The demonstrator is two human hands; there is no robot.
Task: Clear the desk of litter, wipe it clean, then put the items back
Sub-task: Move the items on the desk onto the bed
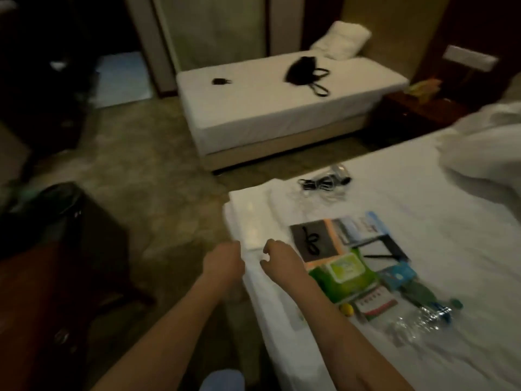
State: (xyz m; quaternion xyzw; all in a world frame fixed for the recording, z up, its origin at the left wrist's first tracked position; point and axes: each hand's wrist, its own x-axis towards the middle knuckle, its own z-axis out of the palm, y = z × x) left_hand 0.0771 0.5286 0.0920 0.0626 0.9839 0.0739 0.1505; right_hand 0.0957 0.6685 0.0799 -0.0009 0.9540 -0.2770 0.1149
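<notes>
My left hand (225, 259) hovers at the near bed's corner, its fingers curled under and hidden. My right hand (279, 256) is just beside it over the white sheet, fingers and thumb loosely curled with nothing visible between them. Right of that hand the items lie on the bed (423, 348): a green wipes pack (342, 273), a grey notebook (313, 239) with a black cord on it, a blue packet (397, 275), a red-and-white card (375, 303), a small yellow ball (346, 309) and a crumpled plastic bottle (423, 317). A flat white folded thing (253, 213) lies ahead of both hands.
A bundled black cable (324, 182) lies further up the bed and a rumpled duvet (485, 148) at right. A dark wooden desk (36, 306) and a black bin (59, 198) stand at left. Across the carpet, a second bed (253, 114) carries a black bag (303, 67).
</notes>
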